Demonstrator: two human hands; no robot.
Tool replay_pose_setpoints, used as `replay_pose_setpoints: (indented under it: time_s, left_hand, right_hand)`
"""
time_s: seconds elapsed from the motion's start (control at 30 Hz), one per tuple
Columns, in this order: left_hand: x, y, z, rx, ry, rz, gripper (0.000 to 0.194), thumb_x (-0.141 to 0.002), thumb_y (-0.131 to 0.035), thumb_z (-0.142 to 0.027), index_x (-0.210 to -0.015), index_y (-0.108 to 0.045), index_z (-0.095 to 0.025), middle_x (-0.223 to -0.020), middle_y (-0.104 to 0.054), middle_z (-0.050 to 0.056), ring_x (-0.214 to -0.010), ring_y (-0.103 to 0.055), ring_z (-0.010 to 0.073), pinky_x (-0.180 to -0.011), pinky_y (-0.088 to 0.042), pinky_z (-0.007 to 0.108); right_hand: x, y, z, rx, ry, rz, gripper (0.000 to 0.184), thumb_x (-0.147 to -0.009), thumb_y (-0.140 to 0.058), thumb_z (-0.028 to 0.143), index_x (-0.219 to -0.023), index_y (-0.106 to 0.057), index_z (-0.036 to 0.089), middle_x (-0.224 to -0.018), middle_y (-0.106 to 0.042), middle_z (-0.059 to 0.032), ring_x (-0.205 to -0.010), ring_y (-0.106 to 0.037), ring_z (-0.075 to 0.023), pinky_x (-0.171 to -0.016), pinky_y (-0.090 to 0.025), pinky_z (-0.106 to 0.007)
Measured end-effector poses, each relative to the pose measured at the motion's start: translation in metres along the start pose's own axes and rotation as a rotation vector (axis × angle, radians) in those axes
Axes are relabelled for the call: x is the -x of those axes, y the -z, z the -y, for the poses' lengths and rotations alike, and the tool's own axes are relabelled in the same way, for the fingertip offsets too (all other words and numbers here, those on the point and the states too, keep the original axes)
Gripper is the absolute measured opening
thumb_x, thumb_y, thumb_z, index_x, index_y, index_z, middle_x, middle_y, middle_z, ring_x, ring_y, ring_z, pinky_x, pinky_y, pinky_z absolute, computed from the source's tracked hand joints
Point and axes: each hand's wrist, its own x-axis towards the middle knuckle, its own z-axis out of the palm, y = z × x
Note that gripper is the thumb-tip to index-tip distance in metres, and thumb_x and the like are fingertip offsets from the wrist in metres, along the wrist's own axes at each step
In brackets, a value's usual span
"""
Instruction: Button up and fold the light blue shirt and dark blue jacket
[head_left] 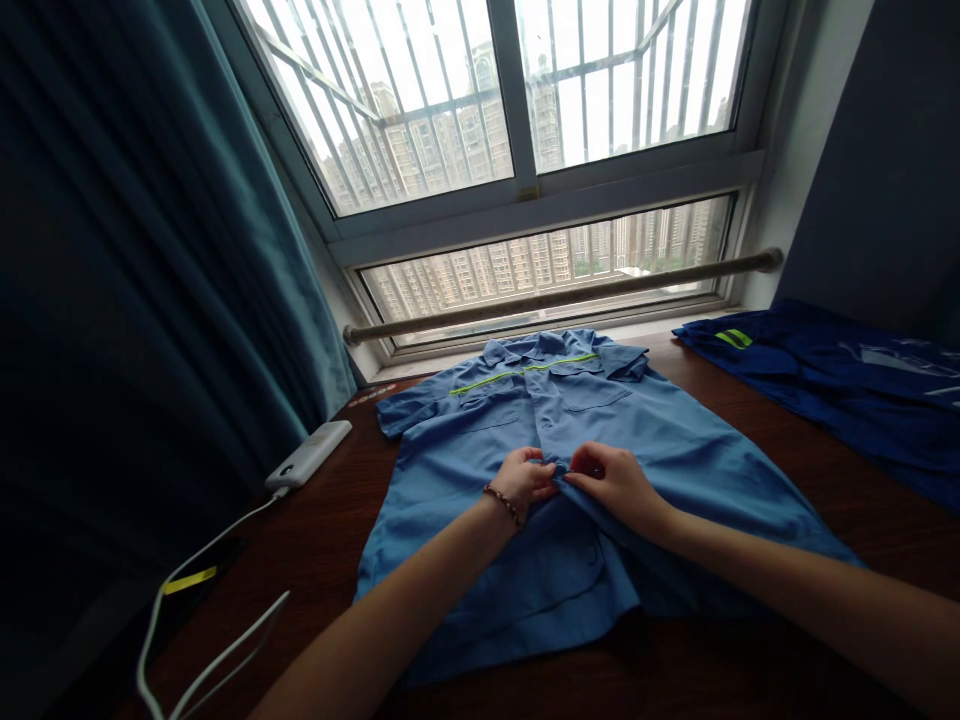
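So the blue shirt (480,590) is lying just in front of the window (524,165), left hand (521,480) and right hand (621,488) both pinching its front placket (541,425), fingertips nearly together. I'm guessing it's feeling light and floppy, with that sturdier placket probably giving the best hold.

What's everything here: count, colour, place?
Shirt: one, blue, on the table
Table: one, brown, under the shirt
Second garment: one, darker blue, far right
Device: one, white, left of shirt
Cable: one or more, white, lower left
Strip: one, yellow, at the cable
Curtain: one, blue, left
Window: one, grey, behind table
Rail: one, greyish, across the window
Bars: many, grey, outside
Buildings: several, pale, outside
Wall: one, dark, right
Bracelet: one, dark, left wrist
Left hand: one, bare, on the shirt
Right hand: one, bare, on the shirt
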Motion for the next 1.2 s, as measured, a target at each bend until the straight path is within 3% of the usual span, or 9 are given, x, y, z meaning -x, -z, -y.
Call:
replay_pose_setpoints:
  time_s: [0.1,0.23,0.47,0.73,0.97,1.2]
  left_hand:
    - [0.002,-0.004,-0.001,0.029,-0.02,-0.036,0.032,-0.06,-0.068,-0.006,-0.082,-0.046,-0.013,-0.059,-0.056,-0.002,-0.048,-0.056,0.0085,-0.053,-0.048,0.021]
    - [0.002,-0.005,0.0,0.043,-0.022,0.038,0.03,-0.064,-0.068,-0.012,-0.081,-0.043,-0.014,-0.06,-0.055,0.0,-0.05,-0.056,0.0093,-0.054,-0.048,0.022]
    - [0.0,-0.003,0.003,0.043,-0.076,0.049,0.041,-0.051,-0.066,0.005,-0.08,-0.044,-0.014,-0.056,-0.051,-0.005,-0.051,-0.054,0.0081,-0.055,-0.046,0.021]
    - [-0.002,-0.002,0.005,-0.034,-0.161,0.155,0.041,-0.045,-0.056,0.006,-0.077,-0.041,-0.015,-0.052,-0.051,-0.007,-0.043,-0.048,0.0056,-0.043,-0.033,0.016]
    - [-0.004,0.001,0.008,-0.097,-0.217,0.192,0.043,-0.046,-0.066,-0.005,-0.08,-0.041,-0.015,-0.054,-0.05,-0.008,-0.042,-0.044,0.0038,-0.045,-0.033,0.016]
    - [-0.006,0.0,0.012,-0.216,-0.306,0.23,0.041,-0.052,-0.072,-0.022,-0.08,-0.043,-0.015,-0.057,-0.045,-0.008,-0.044,-0.045,0.0034,-0.047,-0.038,0.018]
  right_hand:
    - [-0.001,0.001,-0.002,-0.012,-0.027,0.007,0.012,-0.071,-0.058,0.028,-0.072,-0.058,0.016,-0.066,-0.059,-0.0002,-0.062,-0.055,-0.0126,-0.059,-0.042,-0.024]
    - [-0.003,0.001,-0.006,-0.011,-0.054,-0.001,0.015,-0.072,-0.057,0.03,-0.073,-0.058,0.016,-0.068,-0.06,-0.001,-0.063,-0.056,-0.0135,-0.061,-0.042,-0.025]
    - [-0.003,0.0,-0.009,-0.059,-0.069,0.019,0.019,-0.07,-0.058,0.033,-0.074,-0.057,0.015,-0.068,-0.061,-0.0011,-0.064,-0.056,-0.0137,-0.06,-0.042,-0.025]
    - [-0.004,-0.003,-0.011,-0.168,-0.127,0.048,0.027,-0.074,-0.054,0.042,-0.074,-0.055,0.015,-0.062,-0.058,-0.0004,-0.058,-0.054,-0.0123,-0.056,-0.042,-0.023]
    - [-0.005,-0.001,-0.012,-0.131,-0.111,0.042,0.026,-0.077,-0.049,0.039,-0.07,-0.055,0.015,-0.058,-0.056,-0.0002,-0.054,-0.052,-0.0117,-0.054,-0.039,-0.023]
    - [-0.011,-0.003,-0.021,-0.268,-0.269,0.148,0.029,-0.069,-0.056,0.042,-0.063,-0.053,0.014,-0.053,-0.052,0.0012,-0.047,-0.043,-0.0082,-0.046,-0.032,-0.02]
